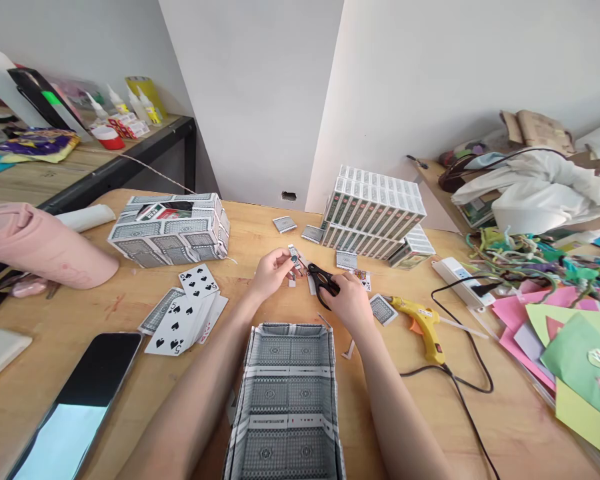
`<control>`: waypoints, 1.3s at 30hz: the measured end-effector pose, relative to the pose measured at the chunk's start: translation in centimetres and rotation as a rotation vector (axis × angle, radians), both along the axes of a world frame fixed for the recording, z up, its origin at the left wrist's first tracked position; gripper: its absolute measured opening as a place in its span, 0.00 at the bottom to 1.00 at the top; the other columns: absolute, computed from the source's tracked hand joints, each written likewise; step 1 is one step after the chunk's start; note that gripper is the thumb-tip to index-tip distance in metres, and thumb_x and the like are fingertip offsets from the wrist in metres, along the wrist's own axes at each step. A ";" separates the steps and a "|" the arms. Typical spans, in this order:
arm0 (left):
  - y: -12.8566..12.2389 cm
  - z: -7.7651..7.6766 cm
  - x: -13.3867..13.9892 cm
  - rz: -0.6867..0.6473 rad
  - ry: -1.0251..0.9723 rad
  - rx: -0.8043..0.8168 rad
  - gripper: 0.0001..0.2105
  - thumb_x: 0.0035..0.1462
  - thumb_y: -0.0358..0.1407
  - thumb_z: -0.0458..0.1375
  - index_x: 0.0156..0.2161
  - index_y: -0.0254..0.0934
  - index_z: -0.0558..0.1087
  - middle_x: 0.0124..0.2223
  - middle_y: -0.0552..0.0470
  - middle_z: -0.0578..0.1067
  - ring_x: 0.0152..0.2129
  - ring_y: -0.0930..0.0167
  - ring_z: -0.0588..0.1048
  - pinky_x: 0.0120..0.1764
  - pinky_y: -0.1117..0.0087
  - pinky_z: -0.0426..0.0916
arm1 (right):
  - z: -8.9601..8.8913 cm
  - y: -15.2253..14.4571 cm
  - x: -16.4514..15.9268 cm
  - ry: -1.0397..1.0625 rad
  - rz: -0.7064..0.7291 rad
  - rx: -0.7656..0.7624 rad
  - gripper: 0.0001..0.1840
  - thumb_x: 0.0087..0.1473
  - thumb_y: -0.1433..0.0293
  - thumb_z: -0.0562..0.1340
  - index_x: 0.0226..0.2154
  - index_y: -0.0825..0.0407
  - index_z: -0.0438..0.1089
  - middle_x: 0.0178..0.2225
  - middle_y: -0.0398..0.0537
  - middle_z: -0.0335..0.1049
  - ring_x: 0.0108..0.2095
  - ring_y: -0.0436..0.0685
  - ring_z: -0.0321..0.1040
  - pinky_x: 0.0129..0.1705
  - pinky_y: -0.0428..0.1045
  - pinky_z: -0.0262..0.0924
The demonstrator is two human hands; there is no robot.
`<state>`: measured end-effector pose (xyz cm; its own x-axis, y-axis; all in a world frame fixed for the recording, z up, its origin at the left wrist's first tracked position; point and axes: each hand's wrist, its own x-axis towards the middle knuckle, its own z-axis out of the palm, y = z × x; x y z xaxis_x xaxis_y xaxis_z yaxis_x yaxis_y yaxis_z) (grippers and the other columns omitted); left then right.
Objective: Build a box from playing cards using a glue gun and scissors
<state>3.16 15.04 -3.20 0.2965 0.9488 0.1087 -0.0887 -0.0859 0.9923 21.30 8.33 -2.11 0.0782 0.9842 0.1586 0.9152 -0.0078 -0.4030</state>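
Note:
Between the fingertips of my left hand [273,272] is a small piece of playing card [295,257], held upright above the table. My right hand [349,300] is closed around the black handles of a pair of scissors [322,283], whose blades point left toward that piece. Close to my body, between my forearms, stands an open box [285,400] covered in grey-backed playing cards. A king card [364,280] lies partly under my right hand. Small card scraps [349,350] lie near the box.
A yellow glue gun [420,323] with its cord lies right, near a white power strip [463,283]. Behind stand stacked card boxes [373,210]. At left are a card-covered box [170,230], loose cards [185,320], a phone [80,400] and a pink bottle [45,247].

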 end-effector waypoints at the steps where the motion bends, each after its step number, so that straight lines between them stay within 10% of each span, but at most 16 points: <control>1: 0.0 0.1 -0.1 -0.019 0.000 -0.015 0.11 0.50 0.39 0.57 0.36 0.33 0.68 0.28 0.51 0.73 0.23 0.72 0.73 0.25 0.73 0.67 | 0.0 0.0 0.1 -0.005 0.005 -0.017 0.09 0.47 0.65 0.59 0.28 0.54 0.70 0.32 0.53 0.68 0.38 0.60 0.63 0.38 0.51 0.58; 9: -0.8 3.9 -0.6 -0.262 0.330 0.092 0.06 0.48 0.35 0.59 0.29 0.34 0.76 0.26 0.50 0.75 0.23 0.73 0.71 0.26 0.74 0.63 | 3.6 -0.9 0.2 0.486 0.130 0.050 0.25 0.48 0.66 0.61 0.50 0.48 0.65 0.41 0.50 0.69 0.40 0.56 0.66 0.42 0.52 0.64; 19: -4.1 10.0 -1.6 -0.342 0.769 0.422 0.07 0.49 0.30 0.57 0.23 0.38 0.75 0.24 0.55 0.73 0.21 0.73 0.68 0.23 0.72 0.56 | 7.0 -2.9 -2.6 0.614 0.265 -0.032 0.08 0.48 0.69 0.62 0.32 0.47 0.76 0.33 0.46 0.75 0.33 0.55 0.69 0.34 0.50 0.63; 31: -11.4 7.9 -7.2 -0.076 0.745 0.076 0.29 0.49 0.42 0.58 0.57 0.45 0.61 0.56 0.45 0.67 0.45 0.61 0.72 0.39 0.67 0.67 | 6.5 -2.6 -1.1 0.477 0.252 0.005 0.10 0.50 0.71 0.55 0.31 0.50 0.72 0.30 0.46 0.71 0.30 0.51 0.65 0.32 0.48 0.60; 39: -13.9 7.1 -6.7 -0.030 0.837 0.029 0.15 0.50 0.33 0.53 0.44 0.44 0.73 0.32 0.49 0.78 0.29 0.63 0.76 0.29 0.70 0.65 | 6.7 -2.7 -1.2 0.598 0.251 -0.055 0.10 0.50 0.67 0.57 0.34 0.51 0.72 0.28 0.45 0.69 0.25 0.50 0.63 0.28 0.47 0.59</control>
<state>-3.53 1.17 3.87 0.3153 0.9395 -0.1340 0.6739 -0.1222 0.7286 20.06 5.66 4.57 -0.0965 0.9895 0.1076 0.5095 0.1420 -0.8487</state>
